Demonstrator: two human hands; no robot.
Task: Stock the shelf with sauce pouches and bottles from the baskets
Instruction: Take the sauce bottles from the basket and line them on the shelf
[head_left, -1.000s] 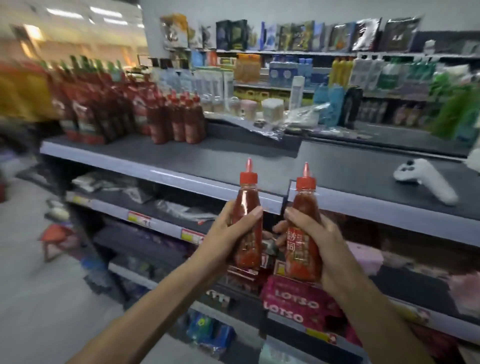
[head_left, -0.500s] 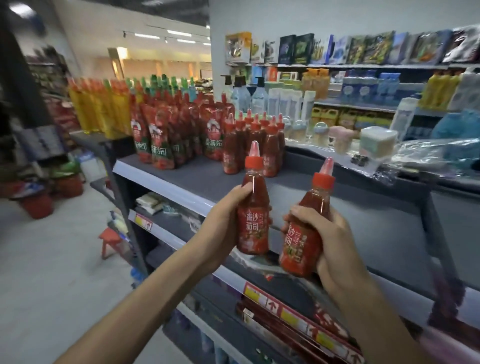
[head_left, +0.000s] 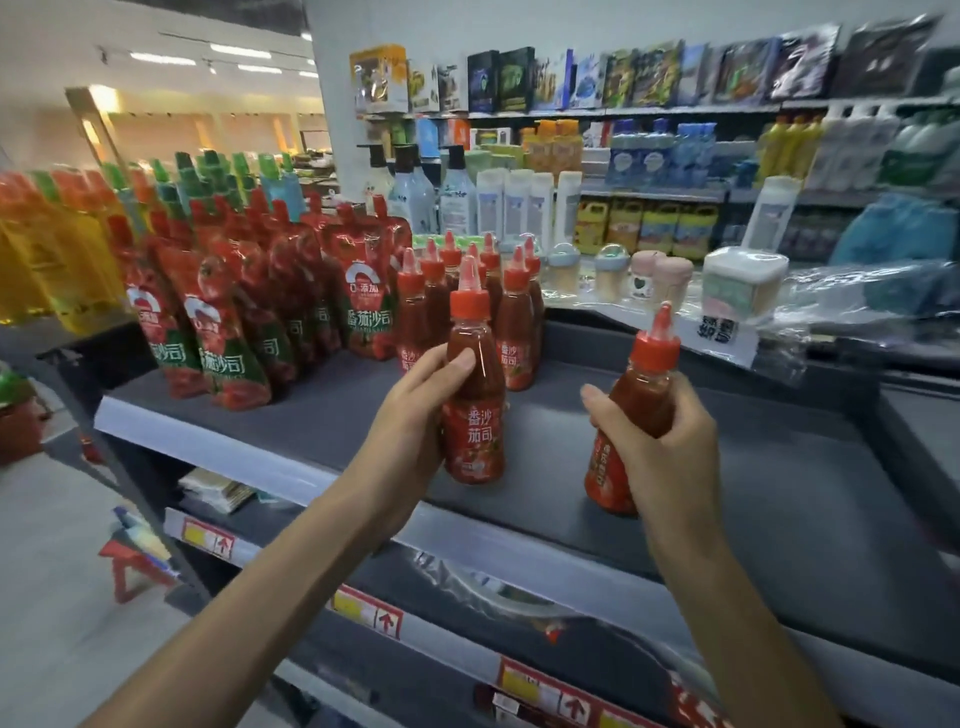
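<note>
My left hand (head_left: 410, 415) grips a red sauce bottle (head_left: 475, 384) upright over the front of the grey top shelf (head_left: 727, 499). My right hand (head_left: 670, 457) grips a second red sauce bottle (head_left: 639, 400), tilted a little to the right, further right over the same shelf. Behind the left bottle stands a cluster of several like bottles (head_left: 514, 312). To their left stand rows of red sauce pouches (head_left: 249, 322).
Yellow and green-capped bottles (head_left: 62, 260) fill the shelf's far left. Small jars and a white box (head_left: 737, 286) sit on plastic wrap behind the shelf's back edge. Lower shelves with red price tags (head_left: 369, 613) lie below. A red stool (head_left: 130, 566) stands on the floor at left.
Both hands have carried their bottles up and forward over the top shelf. The view has swung left and closer to the stocked bottles and pouches.
</note>
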